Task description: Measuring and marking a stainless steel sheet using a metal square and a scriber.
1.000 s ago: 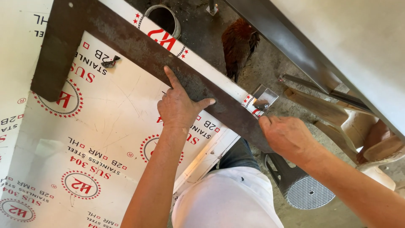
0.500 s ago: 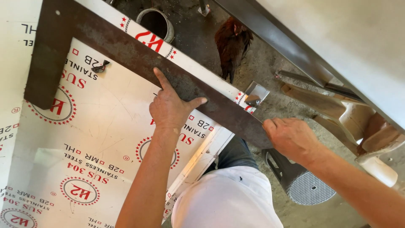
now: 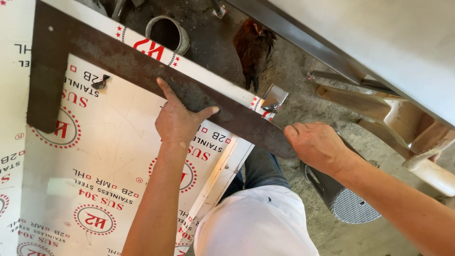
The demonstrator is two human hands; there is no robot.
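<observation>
A long rusty steel square (image 3: 118, 61) lies across a stainless sheet (image 3: 95, 166) covered in white film with red print. My left hand (image 3: 177, 121) presses flat on the square's long arm, fingers spread and thumb out to the right. At the square's right end, just past the sheet's corner, my right hand (image 3: 318, 144) has its fingers curled over the tip; anything else inside that hand is hidden. A small bent metal piece (image 3: 274, 98) sits at the sheet's corner, above my right hand.
A small dark clip (image 3: 100, 83) lies on the sheet under the square. On the ground beyond stand a brown chicken (image 3: 252, 45), a short pipe section (image 3: 167, 33), a plastic chair (image 3: 403, 123) and a black object with a mesh face (image 3: 348, 204).
My right hand has come down from the bent metal piece at the corner to the square's end. My left hand stays pressed on the square.
</observation>
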